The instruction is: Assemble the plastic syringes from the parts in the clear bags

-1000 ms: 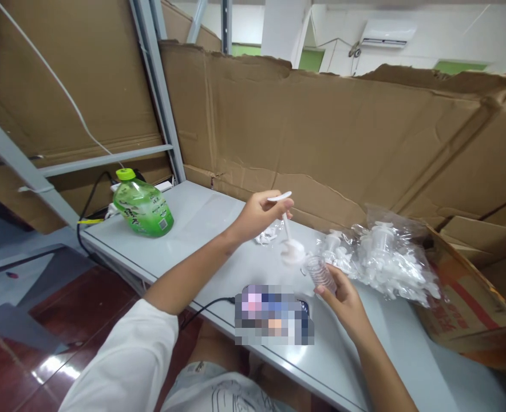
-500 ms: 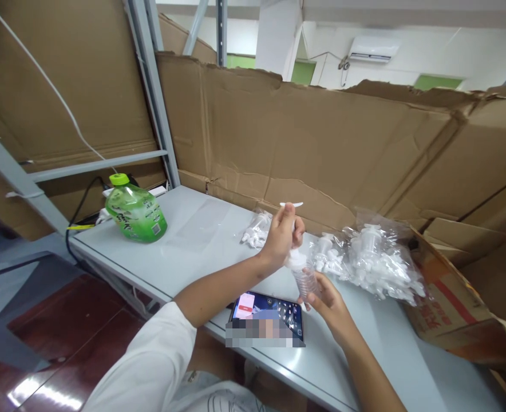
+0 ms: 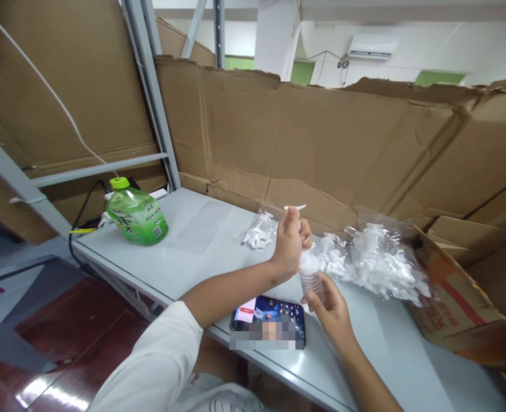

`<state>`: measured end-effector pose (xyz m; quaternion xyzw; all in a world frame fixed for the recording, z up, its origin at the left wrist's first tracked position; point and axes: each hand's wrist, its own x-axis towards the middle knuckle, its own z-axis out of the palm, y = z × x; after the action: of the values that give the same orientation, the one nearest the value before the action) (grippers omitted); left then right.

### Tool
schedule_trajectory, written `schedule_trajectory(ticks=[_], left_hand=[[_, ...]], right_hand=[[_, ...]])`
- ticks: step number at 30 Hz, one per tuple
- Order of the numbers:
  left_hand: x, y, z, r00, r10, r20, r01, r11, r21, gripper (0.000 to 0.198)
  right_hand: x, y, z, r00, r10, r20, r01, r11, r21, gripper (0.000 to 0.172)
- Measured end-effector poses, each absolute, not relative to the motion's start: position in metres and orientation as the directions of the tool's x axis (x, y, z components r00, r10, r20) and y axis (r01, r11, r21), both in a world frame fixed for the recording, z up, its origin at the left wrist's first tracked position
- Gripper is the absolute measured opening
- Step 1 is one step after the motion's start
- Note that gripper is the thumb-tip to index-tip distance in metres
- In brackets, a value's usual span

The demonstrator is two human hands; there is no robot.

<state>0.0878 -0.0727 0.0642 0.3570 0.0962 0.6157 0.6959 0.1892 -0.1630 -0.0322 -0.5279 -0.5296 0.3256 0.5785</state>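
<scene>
My left hand (image 3: 291, 240) is closed round the stem of a white pump head (image 3: 295, 209), whose nozzle sticks out above my fingers. Its white collar (image 3: 309, 262) sits on top of a small clear ribbed bottle (image 3: 312, 281). My right hand (image 3: 331, 308) grips that bottle from below and holds it upright above the grey table (image 3: 193, 240). Both hands are close together over the table's middle.
A clear bag of white pump heads (image 3: 379, 260) lies to the right, a smaller bag (image 3: 257, 231) behind my left hand. A phone (image 3: 270, 319) lies at the near edge. A green bottle (image 3: 135, 213) stands far left. Cardboard walls (image 3: 321, 143) and a carton (image 3: 463, 297) ring the table.
My left hand brought the pump head down and right onto the bottle. My right hand turned the bottle upright. The camera shifted slightly, showing more of the phone.
</scene>
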Motion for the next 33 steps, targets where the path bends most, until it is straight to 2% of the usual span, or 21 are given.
schedule_trajectory(ticks=[5, 8, 12, 16, 19, 22, 25, 29, 31, 33], left_hand=[[0.096, -0.077, 0.063, 0.157, 0.941, 0.301, -0.790, -0.063, 0.609, 0.045], [0.102, -0.078, 0.062, 0.148, 0.951, 0.272, -0.788, -0.053, 0.614, 0.045], [0.105, -0.074, 0.062, 0.211, 0.944, 0.254, -0.809, 0.022, 0.588, 0.040], [0.101, -0.071, 0.064, 0.327, 0.901, 0.286, -0.804, 0.106, 0.585, 0.047], [0.098, -0.073, 0.065, 0.443, 0.840, 0.313, -0.798, 0.211, 0.564, 0.050], [0.096, -0.075, 0.064, 0.489, 0.801, 0.346, -0.801, 0.255, 0.542, 0.050], [0.095, -0.076, 0.062, 0.522, 0.773, 0.360, -0.794, 0.285, 0.538, 0.050], [0.094, -0.074, 0.060, 0.579, 0.722, 0.379, -0.772, 0.337, 0.538, 0.049], [0.094, -0.074, 0.058, 0.557, 0.733, 0.391, -0.788, 0.317, 0.527, 0.049], [0.094, -0.076, 0.056, 0.507, 0.762, 0.402, -0.803, 0.249, 0.541, 0.046]], right_hand=[[0.189, -0.164, -0.043, 0.358, 0.860, 0.365, 0.370, 0.228, -0.901, 0.049], [0.191, -0.165, -0.043, 0.390, 0.843, 0.370, 0.381, 0.217, -0.899, 0.047], [0.192, -0.168, -0.036, 0.353, 0.907, 0.230, 0.184, 0.174, -0.968, 0.045], [0.189, -0.169, -0.027, 0.120, 0.990, 0.078, -0.132, 0.093, -0.987, 0.041], [0.188, -0.169, -0.023, -0.093, 0.996, -0.001, -0.386, -0.037, -0.922, 0.047], [0.191, -0.168, -0.025, -0.245, 0.968, -0.054, -0.542, -0.183, -0.820, 0.050], [0.195, -0.167, -0.027, -0.365, 0.928, -0.077, -0.600, -0.298, -0.743, 0.052], [0.196, -0.167, -0.028, -0.477, 0.873, -0.100, -0.593, -0.403, -0.697, 0.056], [0.196, -0.167, -0.027, -0.464, 0.880, -0.103, -0.587, -0.392, -0.708, 0.056], [0.196, -0.168, -0.024, -0.381, 0.920, -0.091, -0.583, -0.315, -0.749, 0.054]])
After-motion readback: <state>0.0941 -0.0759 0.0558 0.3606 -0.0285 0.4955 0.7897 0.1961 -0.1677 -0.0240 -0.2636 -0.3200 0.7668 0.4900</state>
